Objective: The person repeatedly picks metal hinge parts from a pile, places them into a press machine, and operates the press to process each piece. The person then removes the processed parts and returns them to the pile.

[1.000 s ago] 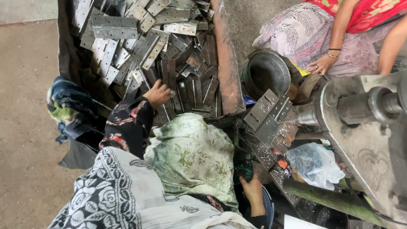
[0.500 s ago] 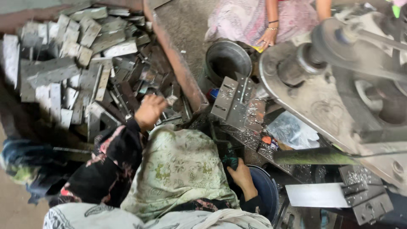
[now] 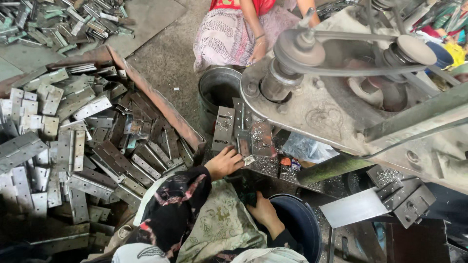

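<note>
My left hand (image 3: 224,163) reaches forward to the machine's work plate (image 3: 265,165), fingers closed on a small shiny metal piece (image 3: 249,159) at the plate's near edge. Grey hinges (image 3: 224,127) stand stacked on that plate just beyond the hand. My right hand (image 3: 264,213) is low, beside the rim of a dark blue bucket (image 3: 302,224), its fingers curled on a dark green object (image 3: 248,197) that I cannot identify. My patterned sleeve and cloth-covered lap fill the lower middle.
A rusty tray (image 3: 161,104) on the left holds a big pile of metal hinges (image 3: 83,146). A belt-driven machine (image 3: 297,53) spans the right. Beyond it sits another person (image 3: 229,34) next to a metal bucket (image 3: 219,87). A plastic bag (image 3: 307,146) lies under the machine.
My left hand has left the hinge pile and swung right to the machine's plate. The view has turned toward the machine. My right hand stays by the blue bucket.
</note>
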